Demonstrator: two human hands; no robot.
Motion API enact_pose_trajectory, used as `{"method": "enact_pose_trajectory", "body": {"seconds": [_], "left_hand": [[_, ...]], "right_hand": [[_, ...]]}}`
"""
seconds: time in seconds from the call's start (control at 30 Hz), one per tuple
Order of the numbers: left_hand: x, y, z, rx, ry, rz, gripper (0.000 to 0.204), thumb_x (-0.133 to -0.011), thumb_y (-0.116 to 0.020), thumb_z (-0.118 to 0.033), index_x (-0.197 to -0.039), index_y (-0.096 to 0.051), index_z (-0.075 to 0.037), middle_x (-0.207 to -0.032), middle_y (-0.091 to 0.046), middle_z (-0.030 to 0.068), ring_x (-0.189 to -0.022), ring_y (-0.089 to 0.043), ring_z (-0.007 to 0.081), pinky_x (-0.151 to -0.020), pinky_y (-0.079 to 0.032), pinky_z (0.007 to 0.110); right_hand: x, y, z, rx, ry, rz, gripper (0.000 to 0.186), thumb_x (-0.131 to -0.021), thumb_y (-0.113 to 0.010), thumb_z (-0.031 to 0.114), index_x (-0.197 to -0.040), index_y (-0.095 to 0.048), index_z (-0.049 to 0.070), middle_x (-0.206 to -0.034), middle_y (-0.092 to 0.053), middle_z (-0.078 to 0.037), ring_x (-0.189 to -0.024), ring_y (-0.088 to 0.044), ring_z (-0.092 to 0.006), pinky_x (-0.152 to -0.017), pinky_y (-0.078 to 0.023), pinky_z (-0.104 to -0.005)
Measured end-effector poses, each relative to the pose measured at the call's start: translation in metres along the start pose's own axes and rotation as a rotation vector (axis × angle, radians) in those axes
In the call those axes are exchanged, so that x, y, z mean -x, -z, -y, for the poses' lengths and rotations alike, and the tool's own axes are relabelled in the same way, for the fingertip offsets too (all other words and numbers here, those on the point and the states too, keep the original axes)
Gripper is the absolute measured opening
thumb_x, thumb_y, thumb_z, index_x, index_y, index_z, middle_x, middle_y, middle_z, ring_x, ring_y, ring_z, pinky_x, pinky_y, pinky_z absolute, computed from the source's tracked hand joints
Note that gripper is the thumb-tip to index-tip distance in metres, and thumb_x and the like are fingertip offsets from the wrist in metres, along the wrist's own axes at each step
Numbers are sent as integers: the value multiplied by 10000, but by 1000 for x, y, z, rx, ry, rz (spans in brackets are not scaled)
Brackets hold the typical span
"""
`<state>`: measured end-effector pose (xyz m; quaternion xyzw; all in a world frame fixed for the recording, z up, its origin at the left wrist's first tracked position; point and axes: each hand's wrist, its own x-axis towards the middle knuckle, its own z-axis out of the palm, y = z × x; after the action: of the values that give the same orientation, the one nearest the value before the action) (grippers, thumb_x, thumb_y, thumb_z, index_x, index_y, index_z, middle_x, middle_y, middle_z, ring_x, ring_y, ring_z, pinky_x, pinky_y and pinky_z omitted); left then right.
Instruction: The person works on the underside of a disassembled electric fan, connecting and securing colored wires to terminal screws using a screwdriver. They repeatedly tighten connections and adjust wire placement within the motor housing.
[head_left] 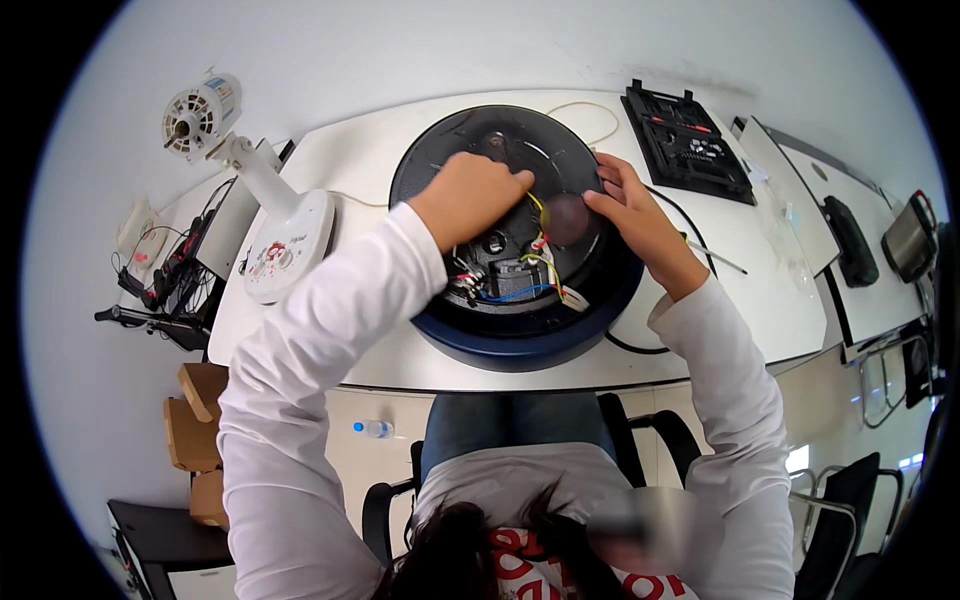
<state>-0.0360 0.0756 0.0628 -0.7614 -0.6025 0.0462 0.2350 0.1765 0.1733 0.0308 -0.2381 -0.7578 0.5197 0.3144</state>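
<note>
dark hair (450,560), left grip (470,200) unclear over black housing (520,345), right grip (640,225) clamped on its rim (628,282)

Both arms (300,370) reach forward, elbows bent outward, forearms converging; white sleeves (735,390) run to the wrists. Left hand (474,197): back uppermost, digits curled under and mostly hidden, thumb (524,180) toward the right; closure unclear. Right hand (640,215): slants forward and left, fingers (614,166) loosely bent, thumb apart from them; grip unclear. Hands apart, nearly level
</note>
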Motion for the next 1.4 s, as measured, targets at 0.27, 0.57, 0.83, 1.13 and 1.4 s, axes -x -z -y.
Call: {"method": "enact_pose_trajectory", "body": {"seconds": [0.27, 0.57, 0.83, 1.13, 1.4], "left_hand": [[6, 14, 14, 279, 164, 38, 174, -941, -560, -244, -1065, -619, -136, -786, -658, 155, -758, -639, 367, -641, -480, 488], [2, 24, 14, 214, 142, -6, 162, -938, -564, -240, -1036, -630, -130, -750, -647, 141, -749, -631, 358, -635, -474, 478], [5, 27, 13, 211, 149, -5, 175, -935, -568, -243, -1038, -644, -124, -765, -656, 142, -751, -633, 359, -640, -480, 476], [6, 21, 15, 244, 143, -37, 177, -939, -565, -246, -1030, -648, -119, -773, -657, 139, -758, -628, 364, -638, -477, 470], [8, 22, 15, 243, 138, -68, 169, -940, -567, -257, -984, -636, -109, -753, -643, 146, -744, -617, 369, -629, -468, 474]], "right_hand": [[-1, -19, -9, -42, -107, -88, 842, -851, -660, 293, -1491, -201, -8, -1473, -293, -279, -1374, -312, -348, -1107, -302, -363], [-3, -5, -22, -91, -69, -2, 845, -859, -647, 282, -1491, -173, -15, -1468, -308, -267, -1370, -328, -318, -1099, -315, -354], [1, -15, -2, -169, -137, -68, 824, -890, -628, 269, -1504, -139, 16, -1477, -260, -301, -1381, -315, -338, -1122, -271, -346], [1, -5, 2, -235, -123, -36, 843, -863, -635, 228, -1489, -129, -24, -1398, -403, -238, -1288, -424, -274, -1063, -354, -327], [17, -15, 15, -458, -184, -81, 879, -857, -637, 205, -1485, -74, -42, -1335, -452, -203, -1246, -447, -242, -1062, -334, -292]]}}
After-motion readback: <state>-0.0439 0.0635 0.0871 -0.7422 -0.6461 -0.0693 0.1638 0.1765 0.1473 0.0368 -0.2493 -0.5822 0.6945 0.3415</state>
